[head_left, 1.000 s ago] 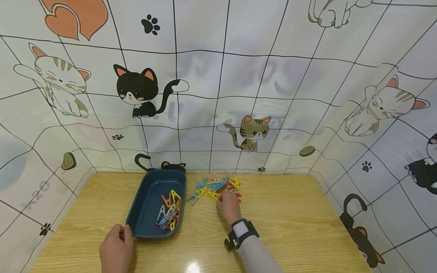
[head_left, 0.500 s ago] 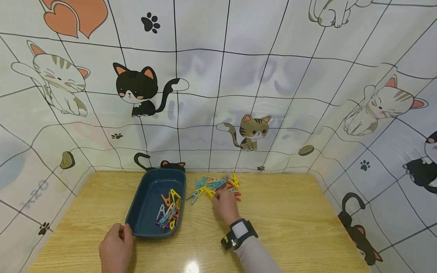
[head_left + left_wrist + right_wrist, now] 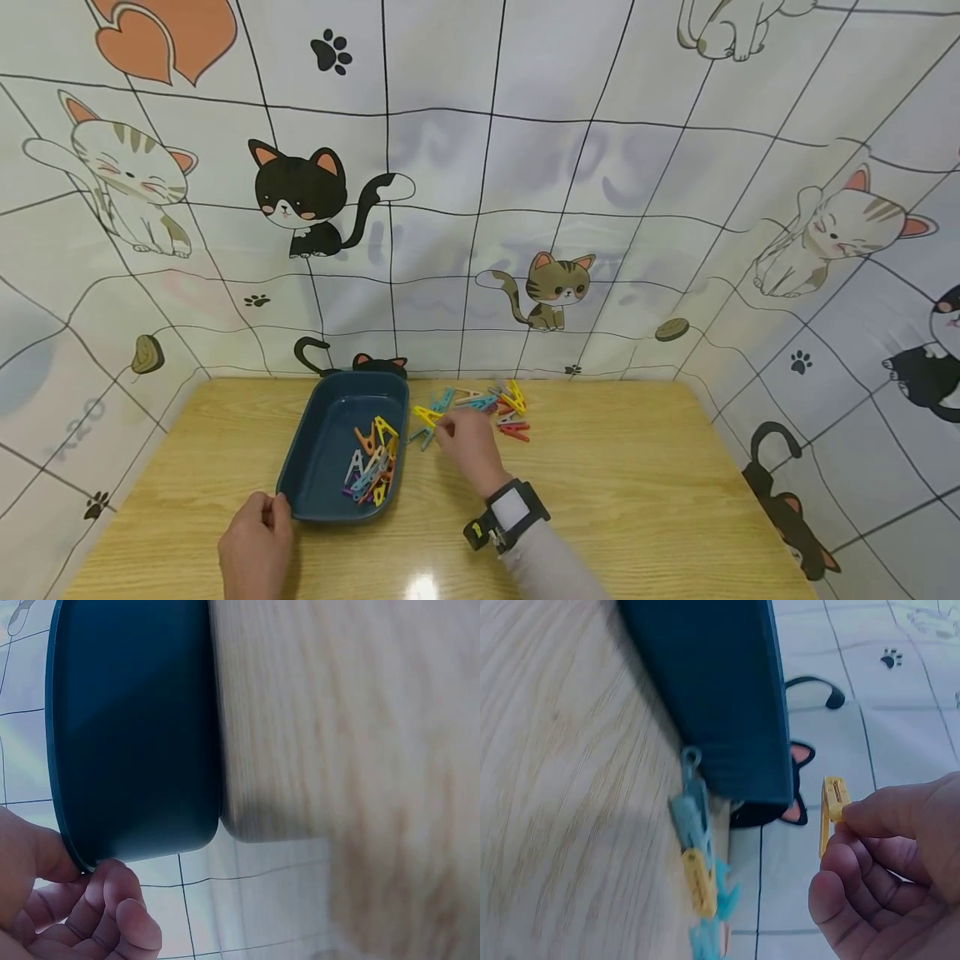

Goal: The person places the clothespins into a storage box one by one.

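My left hand (image 3: 257, 546) pinches the rim of a dark blue plastic tray (image 3: 318, 454) at its near left corner; thumb and fingers meet on that rim in the left wrist view. Inside the tray's right side lies a heap of coloured clothespins (image 3: 369, 473). Between thumb and fingertips, my right hand (image 3: 474, 450) holds a yellow clothespin (image 3: 835, 799), raised off the table just right of the tray. Beyond that hand, more loose clothespins (image 3: 480, 403) are scattered in blue, red and yellow, partly hidden by it. In the right wrist view, a grey-blue clothespin (image 3: 692, 802) lies beside the tray wall.
A light wooden table (image 3: 622, 492) carries everything, its surface reaching well to the right of the loose clothespins. A white sheet (image 3: 450, 183) printed with cats and grid lines hangs behind and at both sides. A wrist strap with a camera (image 3: 517, 512) sits on the right wrist.
My right hand has moved left from the loose pile toward the tray, with a yellow clothespin in its fingers. Red clothespins behind it have come into view. The left hand and tray stay put.
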Demonstrator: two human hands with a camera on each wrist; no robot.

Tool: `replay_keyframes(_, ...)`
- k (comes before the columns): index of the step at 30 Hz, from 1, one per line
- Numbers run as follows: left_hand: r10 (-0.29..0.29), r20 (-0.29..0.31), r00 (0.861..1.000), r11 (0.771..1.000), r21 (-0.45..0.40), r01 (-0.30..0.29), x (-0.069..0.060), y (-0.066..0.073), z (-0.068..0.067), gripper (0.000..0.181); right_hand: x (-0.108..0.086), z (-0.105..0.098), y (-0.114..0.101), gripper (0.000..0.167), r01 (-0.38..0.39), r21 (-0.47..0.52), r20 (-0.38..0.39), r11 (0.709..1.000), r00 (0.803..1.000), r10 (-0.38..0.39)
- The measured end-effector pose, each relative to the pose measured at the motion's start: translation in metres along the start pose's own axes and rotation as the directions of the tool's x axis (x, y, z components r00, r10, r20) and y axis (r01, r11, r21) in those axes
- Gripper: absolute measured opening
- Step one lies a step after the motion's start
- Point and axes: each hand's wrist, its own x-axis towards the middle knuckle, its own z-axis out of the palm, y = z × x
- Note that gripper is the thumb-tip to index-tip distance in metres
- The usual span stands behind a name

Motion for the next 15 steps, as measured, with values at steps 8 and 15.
replay_keyframes(8, -0.002, 0.006, 1.000, 1.000, 0.003, 0.002, 0.000, 0.000, 0.000, 0.027, -0.001, 0.010, -0.021, 0.009, 0.057, 0.000, 0.076, 0.998, 0.996, -0.056)
replay_keyframes(15, 0.014, -0.006, 1.000, 1.000, -0.001, -0.014, -0.001, -0.001, 0.001, 0.027, 0.000, 0.020, -0.033, 0.011, 0.084, -0.061, 0.138, 0.995, 0.988, -0.075)
